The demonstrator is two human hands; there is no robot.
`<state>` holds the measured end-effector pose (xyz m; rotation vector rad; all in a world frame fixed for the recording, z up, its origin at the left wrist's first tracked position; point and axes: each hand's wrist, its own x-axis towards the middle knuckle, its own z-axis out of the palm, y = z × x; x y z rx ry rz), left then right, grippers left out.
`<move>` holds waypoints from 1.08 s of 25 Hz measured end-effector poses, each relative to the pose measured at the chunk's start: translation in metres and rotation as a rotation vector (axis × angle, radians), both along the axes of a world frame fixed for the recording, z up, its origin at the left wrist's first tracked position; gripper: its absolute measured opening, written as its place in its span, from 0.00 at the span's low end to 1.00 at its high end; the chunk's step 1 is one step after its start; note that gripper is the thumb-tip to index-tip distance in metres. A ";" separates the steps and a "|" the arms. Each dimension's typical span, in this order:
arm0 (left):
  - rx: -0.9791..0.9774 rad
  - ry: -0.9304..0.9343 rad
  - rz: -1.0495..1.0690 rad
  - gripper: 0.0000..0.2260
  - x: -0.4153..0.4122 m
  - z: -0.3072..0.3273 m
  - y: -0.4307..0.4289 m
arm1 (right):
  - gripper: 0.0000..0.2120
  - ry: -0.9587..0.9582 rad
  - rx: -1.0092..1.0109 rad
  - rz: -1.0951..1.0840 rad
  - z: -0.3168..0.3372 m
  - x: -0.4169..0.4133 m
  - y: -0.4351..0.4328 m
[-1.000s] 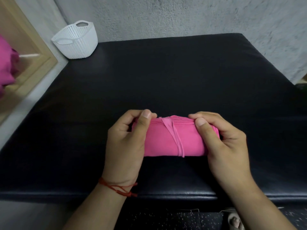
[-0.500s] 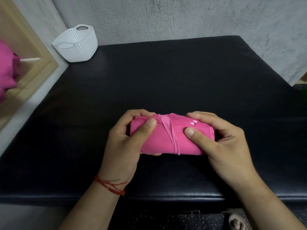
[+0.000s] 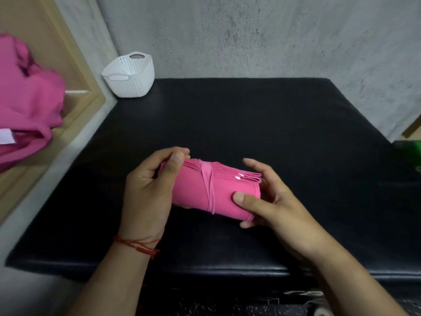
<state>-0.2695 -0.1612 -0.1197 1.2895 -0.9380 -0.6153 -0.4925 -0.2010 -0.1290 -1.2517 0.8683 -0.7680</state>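
Currently, a rolled bundle of pink cloth [image 3: 193,192] is being held by both hands over the front part of the black padded tabletop [image 3: 284,124]; whether it is touching the surface cannot be told. The roll is being kept lengthwise from left to right, with its right end lying a little lower and nearer the person. A narrow pink band [image 3: 208,185] is being carried around its middle, and stacked layer edges with small white marks are being shown along the top.

The left end is being gripped by the left hand [image 3: 148,192], whose fingers [image 3: 168,153] are being curled over the top while the thumb is being laid against the front. The right end is being pinched by the right hand [image 3: 282,208]: its thumb is being pressed on the front face, its fingers [image 3: 257,166] are being spread behind and under the roll. A red thread bracelet [image 3: 136,244] is being worn on the left wrist.

At the far left corner, a white woven basket [image 3: 129,76] is being kept against the grey wall [image 3: 250,35]. More pink cloth [image 3: 27,106] is being kept heaped at the left, beside a pale wooden frame [image 3: 75,71].
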 end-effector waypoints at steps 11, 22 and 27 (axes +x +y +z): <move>-0.214 0.427 0.141 0.21 0.141 0.041 0.043 | 0.17 -0.328 0.429 -0.124 0.090 0.194 -0.031; -0.208 0.497 0.121 0.22 0.182 0.026 0.052 | 0.27 -0.520 0.380 -0.106 0.124 0.385 -0.150; -0.212 0.499 0.167 0.21 0.194 0.029 0.057 | 0.24 -0.407 0.354 0.119 0.092 0.396 -0.139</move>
